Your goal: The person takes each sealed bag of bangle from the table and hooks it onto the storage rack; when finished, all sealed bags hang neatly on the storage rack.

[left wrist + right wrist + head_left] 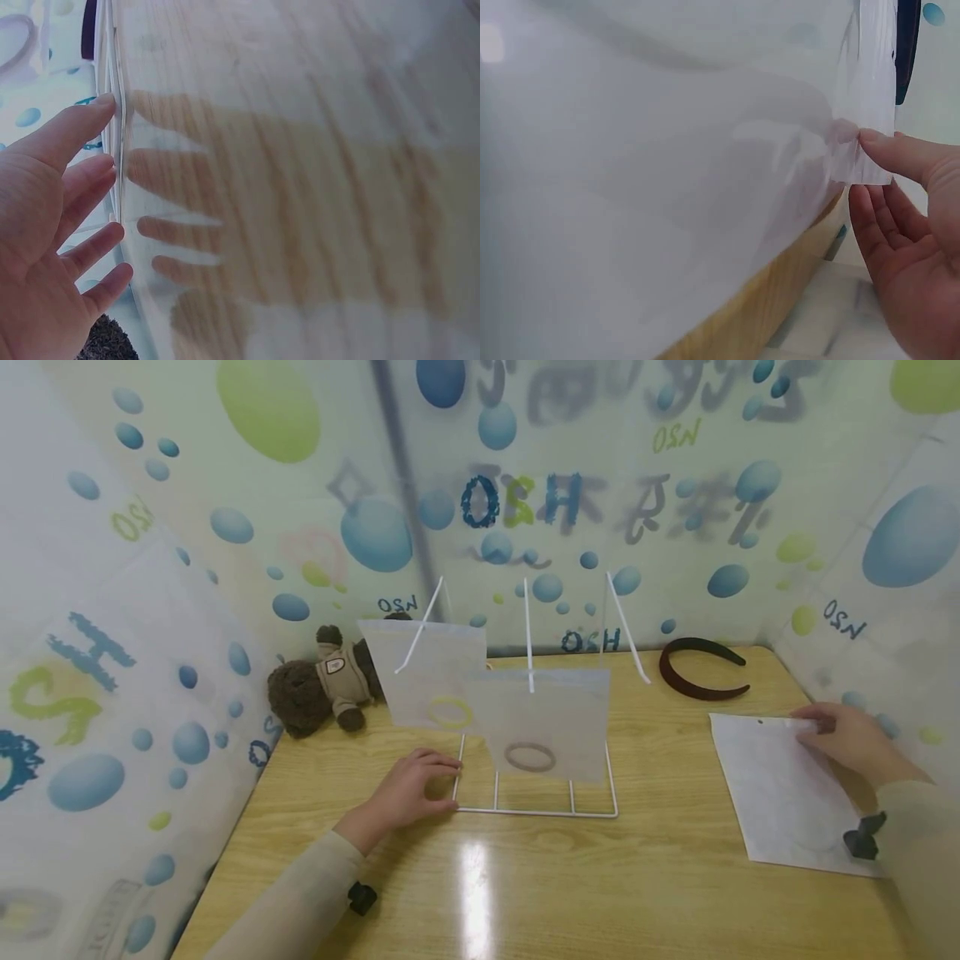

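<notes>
A white wire rack point(536, 812) with three prongs stands mid-table. My left hand point(408, 789) rests at the left side of its base, fingers extended and fingertips right at the wire. From the left prong hangs a translucent bag point(420, 668) with a yellow ring inside; on the middle prong is another bag point(547, 714) with a brownish ring. The right prong is bare. At the right, my right hand point(851, 743) pinches the top corner of a larger whitish plastic bag point(772, 785), thumb above and fingers beneath. A faint round shape shows through that bag.
A dark headband point(678, 683) lies at the back right of the wooden table point(675, 893). Behind the rack's left side is a brown teddy bear point(300, 697) on its back. Printed curtains point(637, 602) enclose the table at the back and sides.
</notes>
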Demonstrator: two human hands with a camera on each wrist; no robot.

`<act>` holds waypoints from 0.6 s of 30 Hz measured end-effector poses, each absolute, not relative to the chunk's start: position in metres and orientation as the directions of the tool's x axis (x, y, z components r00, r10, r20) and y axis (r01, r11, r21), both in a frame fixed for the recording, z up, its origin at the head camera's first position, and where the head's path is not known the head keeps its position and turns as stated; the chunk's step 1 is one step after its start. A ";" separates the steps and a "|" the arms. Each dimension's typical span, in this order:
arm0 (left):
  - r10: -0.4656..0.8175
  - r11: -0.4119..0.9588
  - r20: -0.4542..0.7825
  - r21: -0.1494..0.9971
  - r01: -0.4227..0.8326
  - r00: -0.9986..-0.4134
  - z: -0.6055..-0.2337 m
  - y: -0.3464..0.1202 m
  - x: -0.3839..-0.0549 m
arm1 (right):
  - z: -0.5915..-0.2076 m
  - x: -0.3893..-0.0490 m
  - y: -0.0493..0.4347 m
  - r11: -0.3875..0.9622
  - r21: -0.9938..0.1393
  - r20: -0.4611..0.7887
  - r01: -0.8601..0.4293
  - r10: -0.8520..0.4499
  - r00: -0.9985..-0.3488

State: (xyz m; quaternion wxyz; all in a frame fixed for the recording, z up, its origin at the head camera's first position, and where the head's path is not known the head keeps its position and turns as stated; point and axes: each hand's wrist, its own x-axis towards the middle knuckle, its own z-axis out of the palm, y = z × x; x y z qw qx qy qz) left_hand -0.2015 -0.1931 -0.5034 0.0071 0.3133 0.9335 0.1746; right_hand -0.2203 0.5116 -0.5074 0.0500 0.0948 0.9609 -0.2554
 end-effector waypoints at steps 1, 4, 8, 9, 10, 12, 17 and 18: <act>0.587 0.743 0.096 0.331 0.582 -0.804 -0.504 -0.193 -0.201 | -0.508 -0.220 0.512 0.849 -0.486 -0.144 0.210 0.159 -0.977; 0.588 0.743 0.093 0.330 0.582 -0.804 -0.504 -0.193 -0.201 | -0.509 -0.218 0.512 0.845 -0.492 -0.138 0.208 0.160 -0.977; 0.589 0.745 0.088 0.327 0.581 -0.804 -0.503 -0.192 -0.201 | -0.508 -0.217 0.512 0.839 -0.505 -0.136 0.203 0.155 -0.979; 0.588 0.745 0.086 0.328 0.580 -0.804 -0.503 -0.192 -0.201 | -0.507 -0.217 0.512 0.837 -0.508 -0.135 0.202 0.155 -0.979; 0.588 0.746 0.083 0.330 0.579 -0.805 -0.502 -0.192 -0.201 | -0.507 -0.217 0.512 0.834 -0.512 -0.136 0.204 0.156 -0.978; 0.588 0.746 0.079 0.332 0.577 -0.805 -0.501 -0.191 -0.201 | -0.506 -0.216 0.512 0.829 -0.519 -0.138 0.206 0.157 -0.978; 0.588 0.746 0.075 0.334 0.575 -0.806 -0.499 -0.190 -0.200 | -0.503 -0.213 0.510 0.818 -0.535 -0.145 0.212 0.159 -0.977; 0.588 0.746 0.074 0.335 0.575 -0.806 -0.499 -0.190 -0.199 | -0.503 -0.212 0.510 0.816 -0.538 -0.147 0.213 0.158 -0.977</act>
